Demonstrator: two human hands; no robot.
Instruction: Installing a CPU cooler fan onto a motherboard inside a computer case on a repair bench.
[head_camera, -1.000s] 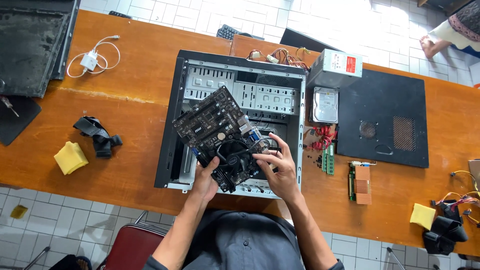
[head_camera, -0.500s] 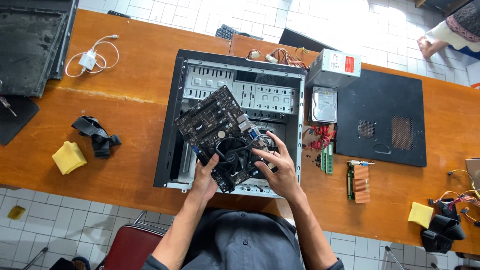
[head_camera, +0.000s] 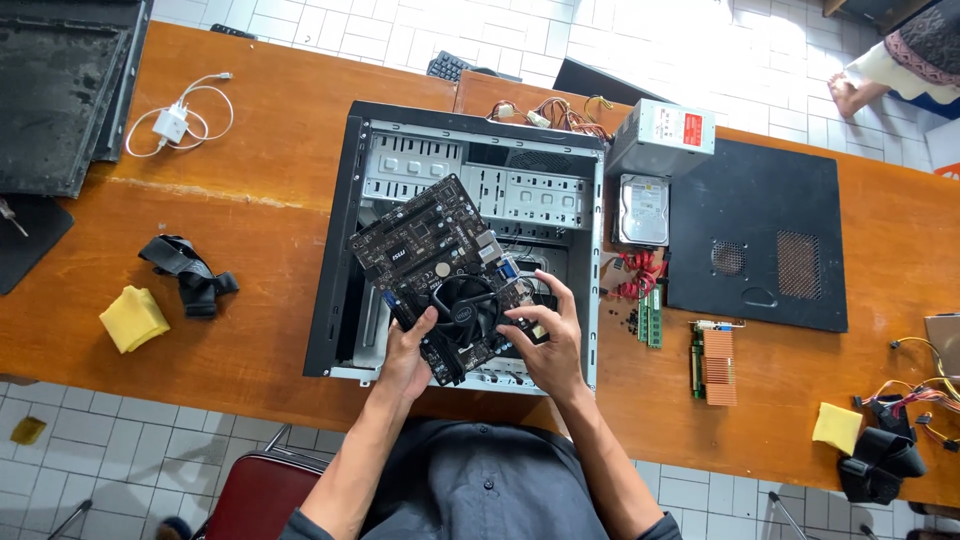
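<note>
Since a second ago little has moved: we keep the motherboard (head_camera: 440, 265) tilted above the open computer case (head_camera: 462, 165), and its far left corner sits about where it did, with our hands holding the same near edge.

Our left hand (head_camera: 408, 352) grips the near left edge of the board, thumb on top beside the round black cooler fan (head_camera: 465, 310) and fingers curled underneath it. Our right hand (head_camera: 546, 342) clasps the near right corner, its fingers (head_camera: 520, 318) spread across the top and touching the fan's right side. The board hangs at an angle over the near half of the case, above the case floor, not lying flat in it.

The case lies on its side on the wooden tabletop (head_camera: 270, 180). Just right of it sit a grey power supply (head_camera: 663, 138) and a hard drive (head_camera: 645, 208), then the black side panel (head_camera: 765, 235). Near the case's right edge lie a green memory stick (head_camera: 651, 318) and a card with a copper heatsink (head_camera: 715, 360). To the left lie a yellow cloth (head_camera: 133, 318), a black strap (head_camera: 188, 272) and a white charger (head_camera: 172, 122).
</note>
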